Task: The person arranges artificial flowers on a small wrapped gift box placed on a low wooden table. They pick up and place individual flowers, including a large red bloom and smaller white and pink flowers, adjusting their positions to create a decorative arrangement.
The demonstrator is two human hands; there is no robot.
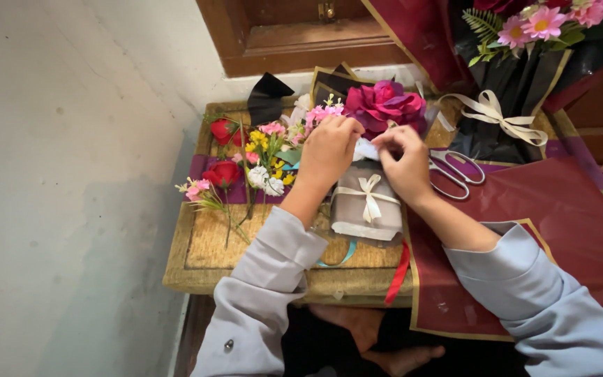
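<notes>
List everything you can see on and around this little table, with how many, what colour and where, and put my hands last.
woven table: one, tan, centre.
wrapped bundle: one, grey-beige with a cream bow, table middle, below the hands.
large fabric flower: one, magenta, table back.
red roses: two, red, table left.
small flower sprigs: several, pink, yellow and white, left of the hands.
scissors: one pair, silver, right of the hands.
wrapping sheet: one, maroon with gold edge, right.
finished bouquet: one, black wrap, pink flowers, cream bow, upper right.
ribbon strip: one, red, over the table front.
left hand: pinching a small white piece.
right hand: pinching the same piece.
</notes>
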